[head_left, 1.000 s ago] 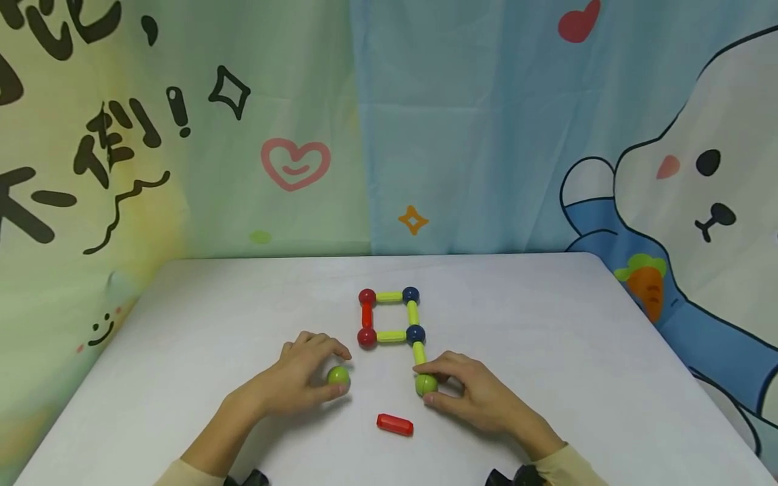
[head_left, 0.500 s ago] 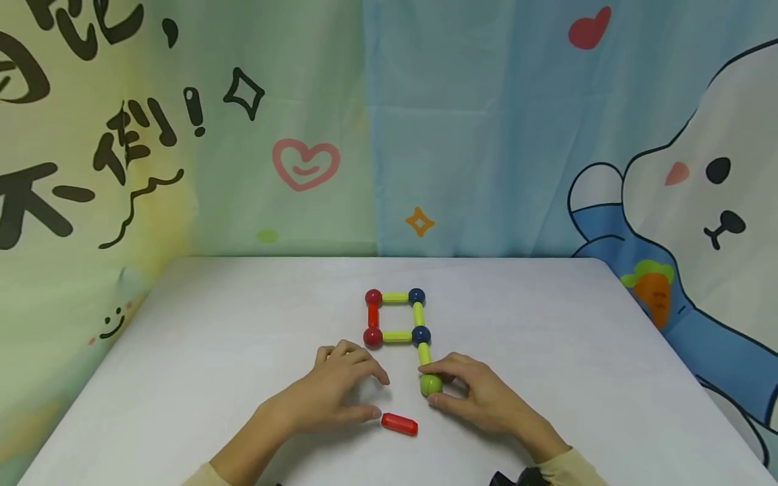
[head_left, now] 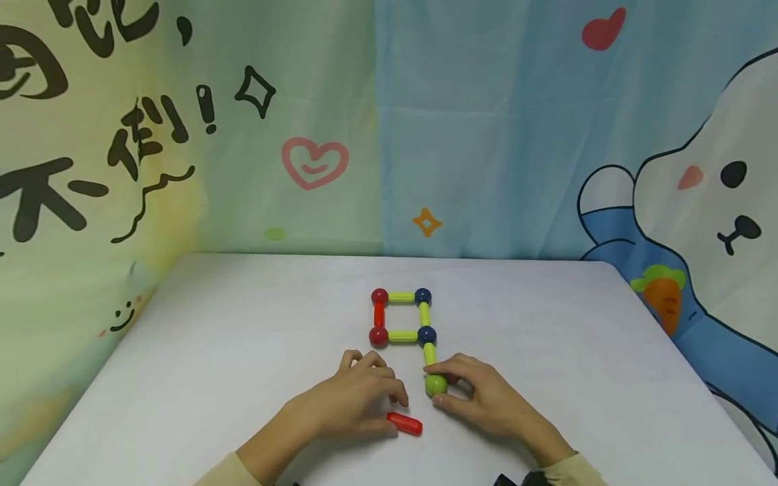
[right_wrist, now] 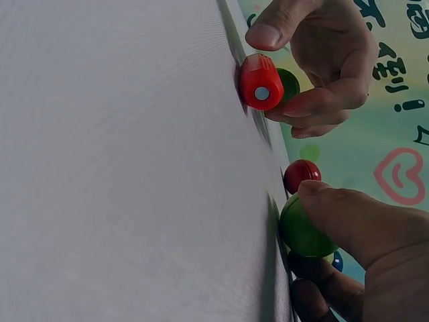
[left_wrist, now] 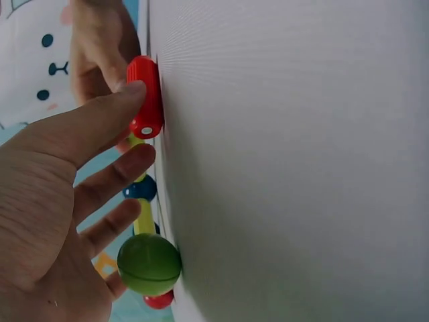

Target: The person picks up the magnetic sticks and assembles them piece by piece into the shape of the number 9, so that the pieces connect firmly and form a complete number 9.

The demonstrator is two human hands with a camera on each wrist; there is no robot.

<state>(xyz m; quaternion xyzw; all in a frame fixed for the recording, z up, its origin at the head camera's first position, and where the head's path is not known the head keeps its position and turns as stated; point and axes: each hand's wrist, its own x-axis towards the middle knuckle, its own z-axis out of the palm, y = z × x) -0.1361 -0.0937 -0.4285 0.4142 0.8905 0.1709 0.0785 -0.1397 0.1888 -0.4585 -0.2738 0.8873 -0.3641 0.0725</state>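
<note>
My right hand [head_left: 483,398] pinches a green ball [head_left: 435,385], thumb on its near side and fingers beyond. That ball sits at the end of a yellow-green rod [head_left: 430,352] leading from a square of rods and balls. My left hand [head_left: 358,398] hovers by a loose red rod [head_left: 407,424], its fingers loosely bent. Its thumb overlaps the rod in the left wrist view; the right wrist view shows the thumb just above the rod. Another green ball [left_wrist: 149,263] lies below the left hand's fingers, hidden from the head view.
The square has two red balls [head_left: 379,337] at left, two blue balls [head_left: 427,335] at right, yellow-green rods and one red rod [head_left: 379,314]. It lies flat on a white table [head_left: 273,304]. A printed curtain [head_left: 462,135] hangs behind the table.
My left hand has moved right, from around the loose green ball to the loose red rod, and now covers the ball in the head view. My right hand keeps its pinch; the head view has shifted slightly.
</note>
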